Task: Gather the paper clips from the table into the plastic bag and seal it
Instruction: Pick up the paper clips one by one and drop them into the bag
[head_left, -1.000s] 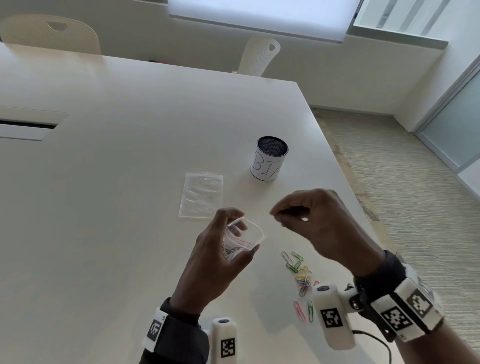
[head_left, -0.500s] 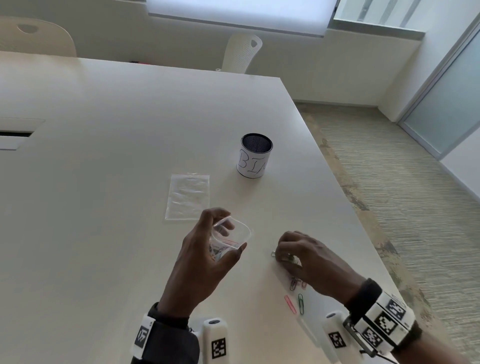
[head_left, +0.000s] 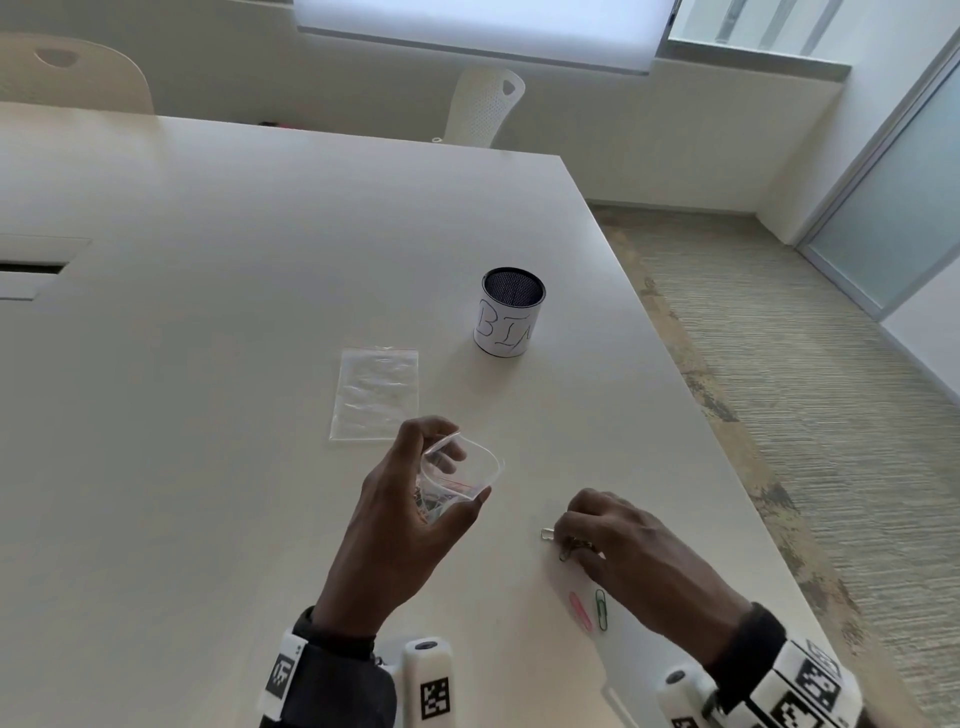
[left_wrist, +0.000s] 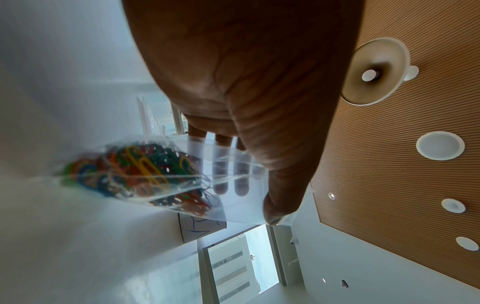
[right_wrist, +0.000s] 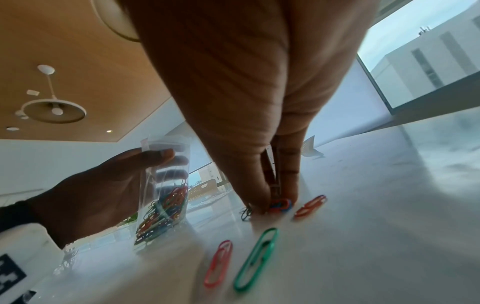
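My left hand holds a clear plastic bag upright just above the table, its mouth spread wide. Several coloured paper clips fill the bag's bottom; the bag also shows in the right wrist view. To its right my right hand is down on the table, thumb and fingertips pinching a small cluster of clips. A pink clip and a green clip lie loose by that wrist. An orange-red clip lies beside the fingers, and a pale clip sticks out at their left.
A second, flat plastic bag lies on the white table beyond my left hand. A black mesh cup with a white "BIN" label stands behind it. The table's right edge runs close to my right hand. White chairs stand at the far side.
My right hand dropped from beside the bag's mouth down to the clips on the table and closed its fingertips on them. The left hand kept the bag held up.
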